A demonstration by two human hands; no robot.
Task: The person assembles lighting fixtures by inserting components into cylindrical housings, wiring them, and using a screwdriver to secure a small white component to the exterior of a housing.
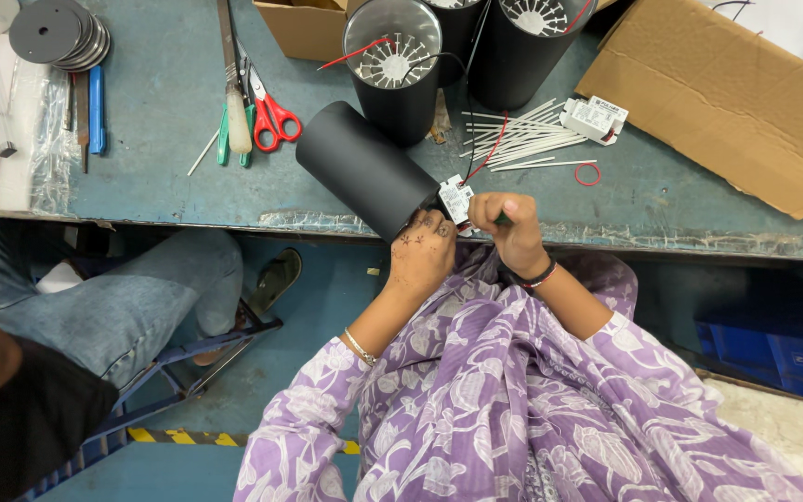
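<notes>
A black cylinder housing (364, 167) lies tilted on the blue-green workbench (169, 102), its open end over the front edge. My left hand (420, 251) grips that open end. A small white driver box (455, 198) with red and black wires sits at the opening. My right hand (506, 228) is closed around a thin green-handled tool whose tip is at the white box. Both sleeves are purple with a floral print.
Two upright black cylinders (401, 65) (522, 46) with white finned inserts stand behind. White sticks (522, 139), another white driver box (595, 116), red scissors (271, 116), a stack of grey discs (53, 33) and cardboard (727, 93) lie around. A seated person's jeans leg (113, 307) is at left.
</notes>
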